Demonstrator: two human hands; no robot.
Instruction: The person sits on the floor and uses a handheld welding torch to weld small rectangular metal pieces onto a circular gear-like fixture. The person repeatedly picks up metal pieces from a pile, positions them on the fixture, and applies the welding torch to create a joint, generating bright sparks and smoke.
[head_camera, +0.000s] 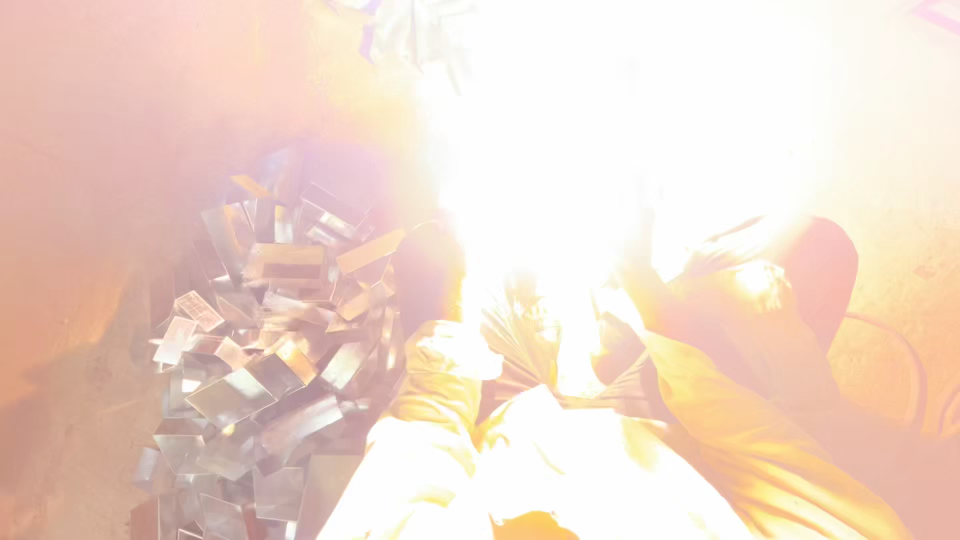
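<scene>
A very bright white glare (590, 170) washes out the upper middle of the head view. Below it, my left hand (440, 375), in a pale yellow glove, reaches up from the bottom edge beside a fan-like bundle of thin metal pieces (520, 345). My right hand (625, 330) comes in from the right on a yellow-brown sleeve (760, 420) and ends at the edge of the glare, so its fingers are hidden. Whether either hand grips anything cannot be made out.
A heap of several shiny rectangular metal plates (270, 350) lies to the left of my hands on a dusty floor (90, 300). A dark curved cable (900, 350) runs along the right side.
</scene>
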